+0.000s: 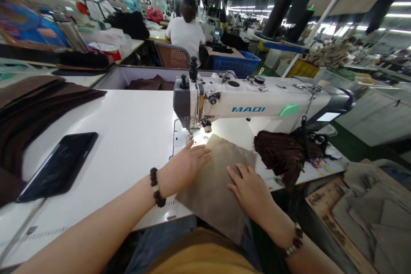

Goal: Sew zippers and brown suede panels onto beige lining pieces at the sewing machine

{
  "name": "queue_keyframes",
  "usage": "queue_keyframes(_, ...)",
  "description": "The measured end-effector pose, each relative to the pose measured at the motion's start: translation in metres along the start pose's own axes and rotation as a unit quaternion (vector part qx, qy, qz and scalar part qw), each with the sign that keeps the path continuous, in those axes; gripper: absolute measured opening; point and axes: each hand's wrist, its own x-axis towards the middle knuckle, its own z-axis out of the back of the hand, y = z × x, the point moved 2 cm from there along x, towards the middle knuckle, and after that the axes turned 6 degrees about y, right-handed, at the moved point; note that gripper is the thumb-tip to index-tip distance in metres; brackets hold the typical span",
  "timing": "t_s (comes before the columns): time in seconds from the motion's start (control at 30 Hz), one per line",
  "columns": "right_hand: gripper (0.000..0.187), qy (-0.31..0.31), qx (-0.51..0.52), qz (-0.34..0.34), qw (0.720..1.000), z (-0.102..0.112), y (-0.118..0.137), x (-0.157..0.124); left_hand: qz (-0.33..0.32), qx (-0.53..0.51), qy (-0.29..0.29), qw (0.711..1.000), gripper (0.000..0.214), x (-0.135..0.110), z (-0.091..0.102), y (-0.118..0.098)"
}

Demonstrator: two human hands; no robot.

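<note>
A tan piece of fabric [218, 180] lies on the white sewing table [128, 137], its far edge close to the needle of a white sewing machine [250, 105]. My left hand [188, 165] rests flat on the fabric's left side, fingers pointing toward the needle. My right hand [248, 188] presses flat on the fabric's right side. Neither hand grips anything; both palms lie on the cloth. The near end of the fabric hangs over the table edge toward my lap.
A black phone [59, 167] lies on the table at left, beside a stack of dark brown fabric [28, 111]. A bundle of brown pieces [282, 150] sits right of the machine. Tan cut pieces [369, 214] are piled at right. A person in white [185, 34] sits ahead.
</note>
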Motion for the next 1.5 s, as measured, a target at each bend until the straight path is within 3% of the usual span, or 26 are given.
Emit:
queue_keyframes(0.1,0.044,-0.012,0.010,-0.037,0.999,0.001,0.004,0.003,-0.023,-0.041,0.016,0.999,0.030,-0.011,0.002,-0.028)
queue_keyframes(0.2,0.044,-0.003,0.055,-0.037,0.998,0.002,-0.003,0.000,-0.049,-0.063,0.077,0.994,0.062,-0.030,-0.019,-0.047)
queue_keyframes(0.27,0.047,-0.006,0.094,0.002,0.996,0.004,-0.011,-0.010,-0.057,-0.041,0.094,0.993,0.067,-0.042,-0.038,-0.051)
queue_keyframes(0.33,0.047,-0.029,0.160,0.022,0.986,0.005,-0.023,-0.025,-0.044,-0.019,0.062,0.997,0.053,-0.050,-0.051,-0.051)
queue_keyframes(0.4,0.038,-0.031,0.261,-0.013,0.965,0.002,-0.034,-0.043,-0.018,-0.029,0.005,0.999,0.043,-0.053,-0.053,-0.050)
queue_keyframes(0.47,0.047,0.022,0.392,-0.057,0.918,-0.008,-0.038,-0.059,-0.005,-0.066,-0.043,0.997,0.033,-0.051,-0.048,-0.053)
queue_keyframes(0.57,0.059,0.118,0.599,-0.061,0.790,-0.027,-0.026,-0.073,-0.028,-0.121,-0.083,0.989,0.029,-0.041,-0.037,-0.066)
queue_keyframes(0.63,0.061,0.099,0.689,-0.070,0.715,-0.035,-0.017,-0.073,-0.085,-0.153,-0.074,0.982,0.026,-0.032,-0.035,-0.078)
queue_keyframes(0.67,0.059,0.072,0.706,-0.085,0.700,-0.037,-0.014,-0.072,-0.118,-0.164,-0.060,0.977,0.025,-0.029,-0.036,-0.084)
queue_keyframes(0.73,0.055,0.010,0.684,-0.125,0.719,-0.036,-0.016,-0.068,-0.179,-0.166,-0.031,0.969,0.025,-0.024,-0.041,-0.092)
queue_keyframes(0.83,0.047,-0.100,0.534,-0.173,0.821,-0.016,-0.034,-0.069,-0.214,-0.120,-0.022,0.969,0.027,-0.022,-0.044,-0.093)
queue_keyframes(0.9,0.045,-0.222,0.362,-0.202,0.883,0.012,-0.051,-0.077,-0.204,-0.105,-0.035,0.973,0.030,-0.026,-0.037,-0.087)
queue_keyframes(0.93,0.042,-0.289,0.263,-0.208,0.897,0.028,-0.058,-0.082,-0.191,-0.106,-0.051,0.975,0.030,-0.029,-0.030,-0.083)
queue_keyframes(1.0,0.032,-0.407,0.094,-0.172,0.892,0.057,-0.061,-0.089,-0.161,-0.119,-0.106,0.974,0.028,-0.037,-0.015,-0.076)
queue_keyframes(1.03,0.029,-0.418,0.040,-0.136,0.897,0.065,-0.058,-0.088,-0.154,-0.125,-0.140,0.970,0.027,-0.042,-0.007,-0.074)
queue_keyframes(1.1,0.036,-0.402,-0.037,-0.064,0.913,0.066,-0.043,-0.078,-0.157,-0.136,-0.207,0.956,0.027,-0.050,0.006,-0.072)
queue_keyframes(1.2,0.040,-0.278,-0.057,0.004,0.959,0.030,-0.008,-0.051,-0.122,-0.129,-0.261,0.949,0.027,-0.054,0.008,-0.067)
queue_keyframes(1.27,0.042,-0.193,-0.044,0.037,0.979,-0.002,0.014,-0.036,-0.061,-0.096,-0.228,0.967,0.033,-0.051,-0.004,-0.059)
queue_keyframes(1.33,0.043,-0.148,-0.019,0.044,0.988,-0.023,0.027,-0.029,-0.016,-0.064,-0.146,0.987,0.043,-0.046,-0.023,-0.047)
queue_keyframes(1.4,0.038,-0.117,0.034,0.054,0.991,-0.028,0.029,-0.026,0.018,-0.062,-0.081,0.995,0.039,-0.044,-0.040,-0.034)
queue_keyframes(1.5,0.024,-0.078,0.135,0.077,0.985,-0.016,0.016,-0.024,0.074,-0.096,-0.060,0.991,0.019,-0.044,-0.050,-0.019)
